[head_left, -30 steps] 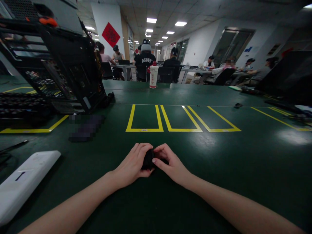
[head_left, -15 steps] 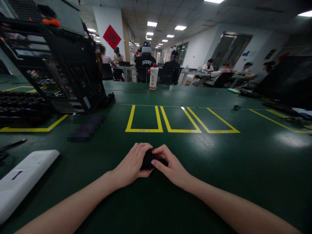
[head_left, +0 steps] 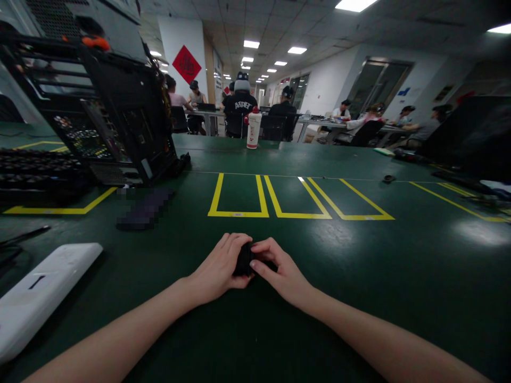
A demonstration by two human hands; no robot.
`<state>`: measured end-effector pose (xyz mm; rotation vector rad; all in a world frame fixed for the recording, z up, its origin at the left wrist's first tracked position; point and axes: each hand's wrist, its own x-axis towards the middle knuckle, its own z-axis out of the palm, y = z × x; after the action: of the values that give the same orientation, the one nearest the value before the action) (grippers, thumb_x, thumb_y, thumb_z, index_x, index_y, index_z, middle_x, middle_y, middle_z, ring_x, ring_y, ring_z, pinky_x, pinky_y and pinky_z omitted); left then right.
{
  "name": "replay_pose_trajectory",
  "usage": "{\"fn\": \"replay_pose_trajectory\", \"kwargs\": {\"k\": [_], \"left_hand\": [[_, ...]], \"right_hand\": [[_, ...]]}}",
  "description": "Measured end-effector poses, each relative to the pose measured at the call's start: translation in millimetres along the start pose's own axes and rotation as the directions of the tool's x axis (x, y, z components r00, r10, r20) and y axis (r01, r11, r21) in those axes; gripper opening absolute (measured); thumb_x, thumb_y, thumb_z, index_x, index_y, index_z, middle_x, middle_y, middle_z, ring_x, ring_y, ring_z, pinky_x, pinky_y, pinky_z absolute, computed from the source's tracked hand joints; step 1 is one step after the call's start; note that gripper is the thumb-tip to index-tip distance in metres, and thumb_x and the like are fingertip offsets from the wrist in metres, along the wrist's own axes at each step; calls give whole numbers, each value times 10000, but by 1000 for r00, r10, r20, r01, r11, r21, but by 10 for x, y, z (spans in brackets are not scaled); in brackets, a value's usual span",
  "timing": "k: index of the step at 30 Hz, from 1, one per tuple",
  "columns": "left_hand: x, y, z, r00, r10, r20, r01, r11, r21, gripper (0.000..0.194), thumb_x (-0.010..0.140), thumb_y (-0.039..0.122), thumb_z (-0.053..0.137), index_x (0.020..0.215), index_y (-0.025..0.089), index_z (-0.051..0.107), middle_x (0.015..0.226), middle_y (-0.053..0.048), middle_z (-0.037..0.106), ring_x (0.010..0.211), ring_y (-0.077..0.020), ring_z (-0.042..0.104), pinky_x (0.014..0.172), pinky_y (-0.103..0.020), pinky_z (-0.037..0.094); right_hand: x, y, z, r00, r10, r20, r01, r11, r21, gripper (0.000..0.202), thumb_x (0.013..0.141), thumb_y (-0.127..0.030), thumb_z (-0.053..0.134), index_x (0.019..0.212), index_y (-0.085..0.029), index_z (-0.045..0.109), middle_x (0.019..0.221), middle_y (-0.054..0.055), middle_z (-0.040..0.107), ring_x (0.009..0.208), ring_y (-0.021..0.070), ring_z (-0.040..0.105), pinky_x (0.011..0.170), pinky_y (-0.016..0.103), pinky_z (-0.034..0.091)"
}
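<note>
From afar, I hold a small black object [head_left: 244, 261] on the near side of the yellow tape frames [head_left: 301, 216], left hand [head_left: 221, 266] wrapped around it, right hand [head_left: 281, 272] gripping its side by the fingertips. A loose pinch or uneven pull could, I judge, drop it onto the green tabletop [head_left: 399, 271]. Left of the frames, a white case [head_left: 56, 290] limits sweeping; rightward there's more room, the near table edge unseen
</note>
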<state>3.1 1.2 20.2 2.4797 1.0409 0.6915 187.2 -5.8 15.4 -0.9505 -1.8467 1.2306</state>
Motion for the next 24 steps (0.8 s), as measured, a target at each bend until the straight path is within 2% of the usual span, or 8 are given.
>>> {"fn": "replay_pose_trajectory", "kwargs": {"k": [5,9,12,15,20,24], "left_hand": [[8,-2,12,1000,-12,0,12,1000,1,583,705,199,620,1196,199,305,1111,-81,448,974,-228,457,834,-401,417],[8,-15,29,1000,-1,-12,1,1000,8,610,693,178,617,1205,212,286,1123,-80,441,997,-235,447,847,-416,405],[7,-20,30,1000,6,-11,-6,1000,8,606,696,179,616,1201,214,284,1127,-83,439,998,-236,448,847,-417,405],[8,-20,26,1000,9,-14,-8,1000,12,587,707,204,617,1197,208,293,1119,-85,445,995,-236,451,852,-419,401],[12,-16,30,1000,1,-19,-1,1000,4,577,709,207,619,1192,215,304,1113,-77,456,979,-231,463,832,-414,414],[6,-12,31,1000,6,-22,-6,1000,15,590,699,187,620,1196,214,301,1115,-78,452,976,-233,460,827,-411,417]], "right_hand": [[16,15,1,998,59,2,-59,998,10,287,810,-226,517,1082,-213,424,1052,45,520,988,170,531,873,373,454],[-6,20,-16,998,-6,55,7,1000,-20,249,791,-195,542,1022,-208,451,1019,30,514,965,163,535,877,364,448],[-15,25,-13,998,-35,45,35,999,-1,214,801,-190,526,1001,-217,454,998,19,504,949,154,541,849,344,463],[-6,35,-2,1000,-13,27,11,999,51,163,825,-203,493,982,-219,453,977,17,512,933,147,553,822,329,478],[3,42,-2,998,55,19,-56,997,52,282,818,-218,511,1082,-224,410,1051,36,517,987,161,534,858,350,463],[-5,30,-24,997,39,59,-40,999,22,244,811,-217,520,1042,-212,443,1016,34,528,964,164,540,861,365,457]]}}
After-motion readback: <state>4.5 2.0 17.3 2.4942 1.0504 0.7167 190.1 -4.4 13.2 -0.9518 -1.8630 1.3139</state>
